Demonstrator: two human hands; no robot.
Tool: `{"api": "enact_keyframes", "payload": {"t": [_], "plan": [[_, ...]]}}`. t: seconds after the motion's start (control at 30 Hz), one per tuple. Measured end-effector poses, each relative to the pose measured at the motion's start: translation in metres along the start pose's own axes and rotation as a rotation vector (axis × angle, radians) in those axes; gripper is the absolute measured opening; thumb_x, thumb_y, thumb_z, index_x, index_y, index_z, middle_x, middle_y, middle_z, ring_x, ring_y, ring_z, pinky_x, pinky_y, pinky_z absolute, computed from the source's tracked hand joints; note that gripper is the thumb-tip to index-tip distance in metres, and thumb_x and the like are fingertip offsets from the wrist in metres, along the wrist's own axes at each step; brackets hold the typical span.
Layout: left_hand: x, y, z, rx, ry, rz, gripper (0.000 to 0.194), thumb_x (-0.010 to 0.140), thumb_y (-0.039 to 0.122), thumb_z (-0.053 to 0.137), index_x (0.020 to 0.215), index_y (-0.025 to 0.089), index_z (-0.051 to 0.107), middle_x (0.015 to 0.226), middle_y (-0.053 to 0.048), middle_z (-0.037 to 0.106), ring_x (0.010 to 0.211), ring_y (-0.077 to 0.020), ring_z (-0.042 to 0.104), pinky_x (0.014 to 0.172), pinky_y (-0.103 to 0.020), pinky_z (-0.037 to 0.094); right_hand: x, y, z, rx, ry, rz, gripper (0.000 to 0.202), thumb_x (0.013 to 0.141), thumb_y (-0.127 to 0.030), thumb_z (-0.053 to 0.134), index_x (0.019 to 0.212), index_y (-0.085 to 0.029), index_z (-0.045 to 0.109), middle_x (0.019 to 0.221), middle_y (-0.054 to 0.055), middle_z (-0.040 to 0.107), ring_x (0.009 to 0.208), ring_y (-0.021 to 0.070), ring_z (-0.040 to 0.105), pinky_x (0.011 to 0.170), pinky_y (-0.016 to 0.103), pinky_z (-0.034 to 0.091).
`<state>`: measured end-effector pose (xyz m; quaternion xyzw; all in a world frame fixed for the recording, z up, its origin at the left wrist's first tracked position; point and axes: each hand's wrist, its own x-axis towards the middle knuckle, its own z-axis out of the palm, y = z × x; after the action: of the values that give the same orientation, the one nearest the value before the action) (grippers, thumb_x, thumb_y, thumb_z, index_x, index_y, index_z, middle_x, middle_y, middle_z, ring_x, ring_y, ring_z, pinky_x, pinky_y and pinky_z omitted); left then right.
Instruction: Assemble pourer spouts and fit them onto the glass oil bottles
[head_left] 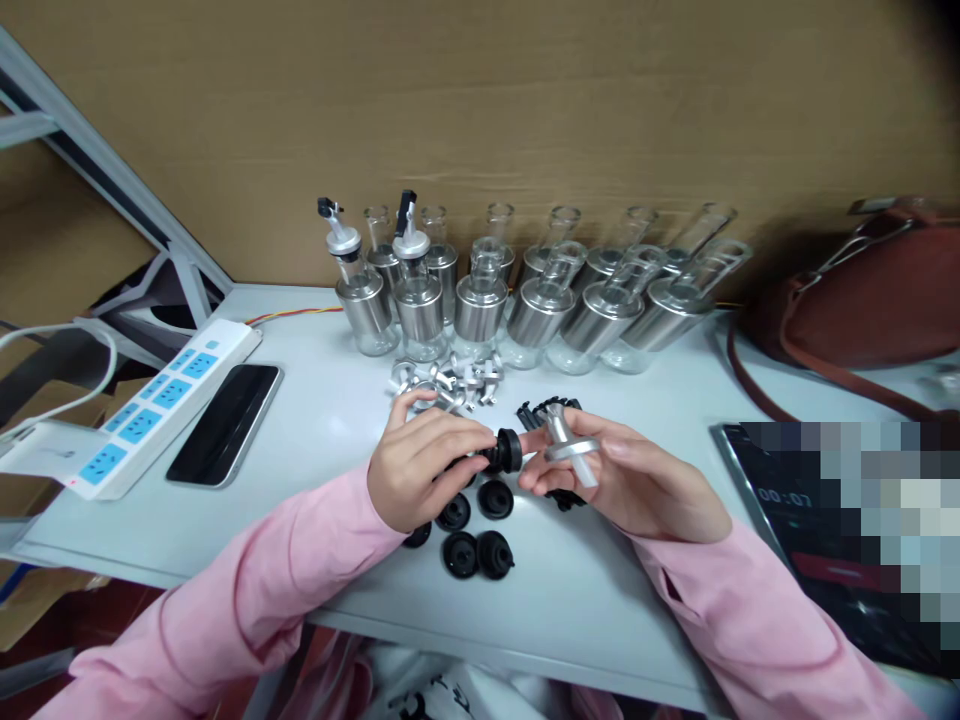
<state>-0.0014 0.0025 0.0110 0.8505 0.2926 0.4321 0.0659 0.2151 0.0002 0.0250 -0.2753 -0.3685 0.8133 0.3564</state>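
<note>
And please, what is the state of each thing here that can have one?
Left hand: holding a black stopper
Right hand: holding a silver spout
Two front-left bottles: topped with spouts
Other bottles: mouths open
Smartphone: screen dark
Timer screen: lit, showing 00:07
Loose black stoppers: lying on table

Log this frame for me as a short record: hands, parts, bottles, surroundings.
Left hand: left hand holds a black stopper in its fingers
Right hand: right hand holds a silver pourer spout, pale tube pointing down
Loose parts: silver spout pile behind the left hand; black stoppers between the forearms
Bottles: metal-sleeved glass bottles in two rows; the front row's two leftmost carry pourers
Left side: power strip, smartphone
Right side: brown bag, partly pixelated screen reading 00:07
</note>
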Motion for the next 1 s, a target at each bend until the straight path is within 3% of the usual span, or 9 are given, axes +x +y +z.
{"api": "enact_keyframes", "payload": {"t": [0.3,0.53,0.8,1.0], "plan": [[0.0007,0.0,-0.0004,0.029,-0.013,0.014,0.015,0.081,0.008,0.053,0.093,0.016,0.057,0.09,-0.005,0.071,0.075,-0.0145,0.066,0.089,-0.041,0.036,-0.0032,-0.0034,0.0021,0.015,-0.037,-0.003,0.023,0.077,-0.037,0.062,0.085,-0.019,0.05,0.1,0.008,0.067,0.08,0.0201,0.066,0.081,0.04,0.045],[-0.0008,-0.0025,0.0013,0.029,-0.013,0.048,0.018,0.08,0.006,0.052,0.094,0.017,0.054,0.087,-0.005,0.071,0.072,-0.0138,0.065,0.088,-0.042,0.037,-0.0039,-0.0036,0.0037,0.02,-0.009,0.003,0.024,0.074,-0.038,0.064,0.084,-0.02,0.051,0.096,0.008,0.07,0.079,0.0221,0.068,0.079,0.039,0.047],[-0.0008,-0.0019,0.0008,0.056,-0.038,0.122,0.005,0.082,0.013,0.053,0.079,0.017,0.054,0.078,-0.003,0.068,0.061,-0.0122,0.06,0.083,-0.043,0.039,-0.0013,0.0002,0.0016,-0.073,0.021,-0.074,0.027,0.071,-0.043,0.066,0.082,-0.021,0.057,0.096,0.009,0.069,0.073,0.0213,0.065,0.075,0.039,0.048],[-0.0005,0.0005,0.0023,0.025,-0.021,0.11,0.005,0.081,0.014,0.053,0.078,0.017,0.051,0.077,-0.002,0.068,0.06,-0.0108,0.06,0.085,-0.042,0.04,0.0035,0.0037,-0.0004,-0.173,0.251,-0.246,0.029,0.063,-0.044,0.074,0.078,-0.021,0.066,0.089,0.005,0.065,0.063,0.0137,0.056,0.061,0.028,0.047]]}}
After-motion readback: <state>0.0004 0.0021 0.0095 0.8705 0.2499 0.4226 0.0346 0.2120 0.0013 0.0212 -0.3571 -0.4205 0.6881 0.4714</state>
